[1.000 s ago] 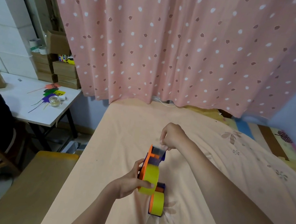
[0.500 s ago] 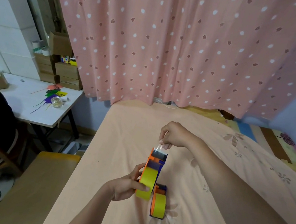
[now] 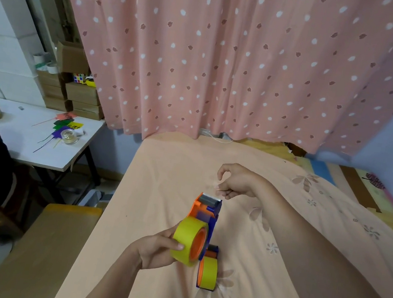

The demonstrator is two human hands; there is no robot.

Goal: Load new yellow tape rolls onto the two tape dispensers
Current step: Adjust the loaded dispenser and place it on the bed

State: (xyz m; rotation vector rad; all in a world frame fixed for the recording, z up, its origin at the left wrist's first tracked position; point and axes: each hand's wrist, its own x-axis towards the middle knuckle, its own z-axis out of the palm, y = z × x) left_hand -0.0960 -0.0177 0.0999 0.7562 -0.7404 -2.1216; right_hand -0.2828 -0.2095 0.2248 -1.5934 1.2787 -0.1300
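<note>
No writing is legible anywhere. Your left hand (image 3: 157, 250) has its grip clamped on the yellow tape roll (image 3: 189, 241) mounted in the raised dispenser (image 3: 206, 211). Your right hand (image 3: 236, 181), fingers loosely curled around nothing, hovers just beyond its front end. The second dispenser (image 3: 208, 268), also loaded, lies on the bed (image 3: 161, 169).

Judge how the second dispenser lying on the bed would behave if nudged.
The second dispenser stands on its narrow edge on the soft bedsheet, so it probably tips over easily. Its round yellow roll might let it rock.
</note>
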